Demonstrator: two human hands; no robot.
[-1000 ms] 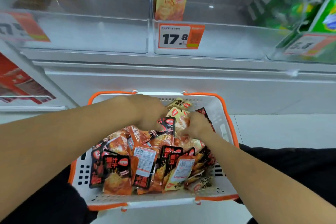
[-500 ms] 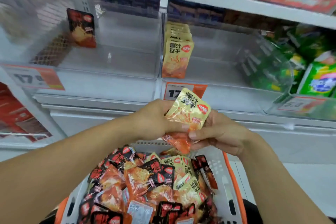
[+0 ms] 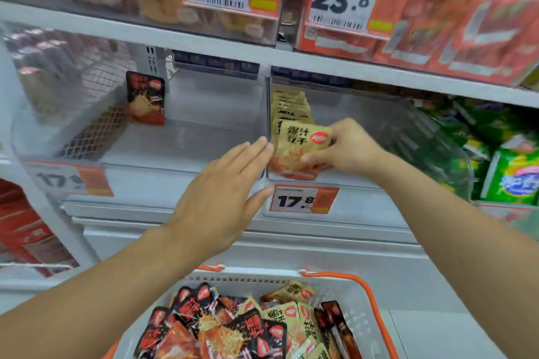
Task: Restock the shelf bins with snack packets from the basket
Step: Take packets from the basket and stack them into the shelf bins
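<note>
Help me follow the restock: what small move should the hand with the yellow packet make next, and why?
Probably push the yellow packet forward and let go. The right hand pinches it at the front of the row of yellow packets in the middle bin, so it looks about placed. The left hand is open beside the divider.

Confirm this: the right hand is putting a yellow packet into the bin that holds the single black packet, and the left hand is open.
Wrong bin. In the head view the right hand holds the yellow packet at the bin with the row of yellow packets; the black packet stands in the bin to its left. The left hand is open.
</note>
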